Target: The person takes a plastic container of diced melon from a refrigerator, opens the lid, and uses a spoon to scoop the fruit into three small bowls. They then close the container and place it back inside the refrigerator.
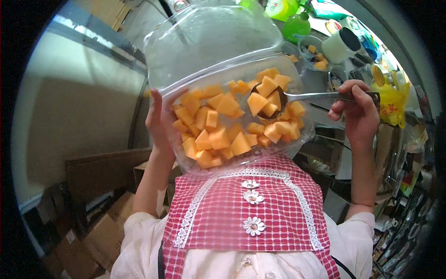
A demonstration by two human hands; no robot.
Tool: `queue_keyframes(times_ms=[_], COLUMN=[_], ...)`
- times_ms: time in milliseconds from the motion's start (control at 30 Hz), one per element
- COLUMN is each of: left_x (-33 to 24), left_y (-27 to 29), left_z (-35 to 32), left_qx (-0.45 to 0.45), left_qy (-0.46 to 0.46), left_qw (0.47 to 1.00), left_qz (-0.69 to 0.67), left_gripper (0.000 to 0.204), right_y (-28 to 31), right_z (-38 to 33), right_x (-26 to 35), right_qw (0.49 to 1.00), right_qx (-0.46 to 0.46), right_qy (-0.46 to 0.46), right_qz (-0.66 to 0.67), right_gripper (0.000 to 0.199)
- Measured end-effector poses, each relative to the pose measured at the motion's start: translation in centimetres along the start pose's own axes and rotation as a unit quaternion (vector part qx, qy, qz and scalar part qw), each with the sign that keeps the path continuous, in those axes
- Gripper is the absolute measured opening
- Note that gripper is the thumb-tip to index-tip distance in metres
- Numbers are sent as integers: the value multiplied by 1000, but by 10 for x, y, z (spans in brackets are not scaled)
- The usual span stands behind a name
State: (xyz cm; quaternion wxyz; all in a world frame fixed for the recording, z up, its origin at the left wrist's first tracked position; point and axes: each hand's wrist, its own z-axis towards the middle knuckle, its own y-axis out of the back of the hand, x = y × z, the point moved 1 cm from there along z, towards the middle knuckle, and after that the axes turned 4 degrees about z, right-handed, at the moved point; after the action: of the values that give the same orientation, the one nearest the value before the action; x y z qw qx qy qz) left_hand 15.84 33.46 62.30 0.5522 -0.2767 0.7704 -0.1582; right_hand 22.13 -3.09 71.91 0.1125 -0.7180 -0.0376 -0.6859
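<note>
My left hand (159,122) grips the left side of a clear plastic clamshell container (254,162), fingers partly behind its wall. The container is tilted toward me in front of my chest, and its clear lid (209,44) is folded back at the far side. Orange melon chunks (218,138) lie inside, mostly to the left and lower right. My right hand (358,110) is closed round the dark end of a ladle handle. The metal ladle (311,96) reaches left into the container, its round bowl holding several melon chunks.
Beyond the container's right corner, a clear cup (317,59) holds melon pieces and something dark. Near it stand a white cup (341,45) and a green bottle (296,28). A yellow plastic bag (394,106) hangs at right. Cardboard boxes (104,239) lie lower left, by a pale wall (74,93).
</note>
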Motion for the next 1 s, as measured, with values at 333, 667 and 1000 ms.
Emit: queue_keyframes(times_ms=[333, 667, 1000], left_x=[-2, -9, -6], left_y=[16, 16, 2], left_z=[13, 23, 15], left_qx=[-57, -57, -39], left_qy=[-82, -96, -74], left_qw=[995, 993, 996], left_qz=[27, 42, 18], left_gripper=[88, 85, 88], right_y=[103, 133, 95], right_z=[-15, -54, -62], right_x=[9, -51, -24], right_qw=[958, 923, 926], right_qx=[-221, -278, -308], right_qy=[147, 176, 200], right_qz=[110, -202, -86], right_gripper=[26, 24, 27])
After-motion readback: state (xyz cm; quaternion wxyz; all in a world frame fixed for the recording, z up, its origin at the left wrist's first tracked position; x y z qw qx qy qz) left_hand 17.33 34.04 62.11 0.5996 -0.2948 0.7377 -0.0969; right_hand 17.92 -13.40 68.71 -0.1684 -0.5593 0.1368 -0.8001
